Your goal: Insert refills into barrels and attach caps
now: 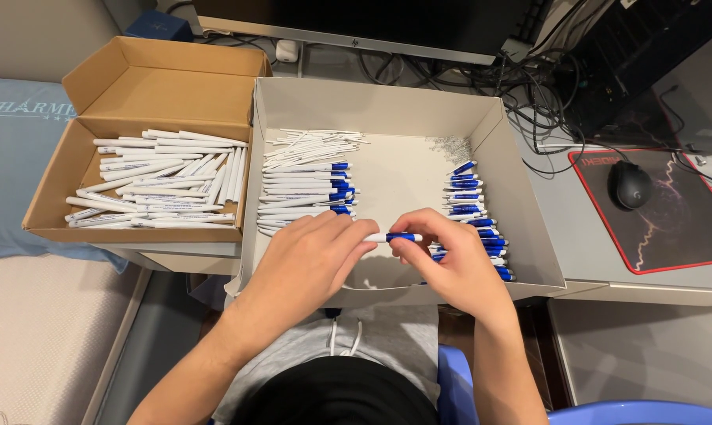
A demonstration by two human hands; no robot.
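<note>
We hold one pen [393,237] between our two hands, level, over the middle of the white box [529,197]; our left hand [309,260] is closed on its white barrel, fingers curled over the top, and our right hand [450,264] pinches the blue end between thumb and fingertips. We judge the pen light and stiff, a slim plastic tube, smooth enough to roll or slip if gripped loosely; the two-part colouring suggests a cap or tip that may pull or twist off, so we would take hold near each end rather than at the joint, with a firm pinch and no bending force. The pen lies directly between the hands, touching both, just above the box floor; a row of white barrels with blue ends [305,189] lies in the box just beyond the left hand, and a row of blue parts [474,212] runs beside and partly under the right hand. A brown box of white pens [159,181] stands well to the left.
</note>
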